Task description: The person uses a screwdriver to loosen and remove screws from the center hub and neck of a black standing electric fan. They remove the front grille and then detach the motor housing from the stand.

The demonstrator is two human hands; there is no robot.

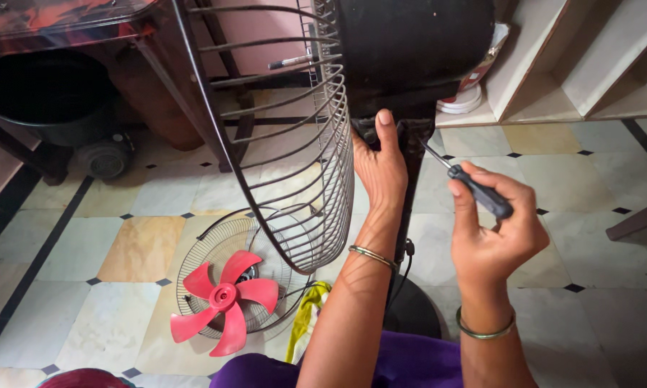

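Now our left hand (pixel 381 169) presses flat, fingers open, against the fan's motor housing (pixel 409 50), while our right-hand fingers (pixel 481 215) close around the screwdriver (pixel 474 188), tip just beyond them at the neck. Its tip could slip, because the wire guard (pixel 294 144) hangs unsupported.

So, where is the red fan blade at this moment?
The red fan blade lies on the tiled floor at the lower left of the head view, resting on a round wire grille, left of the left hand.
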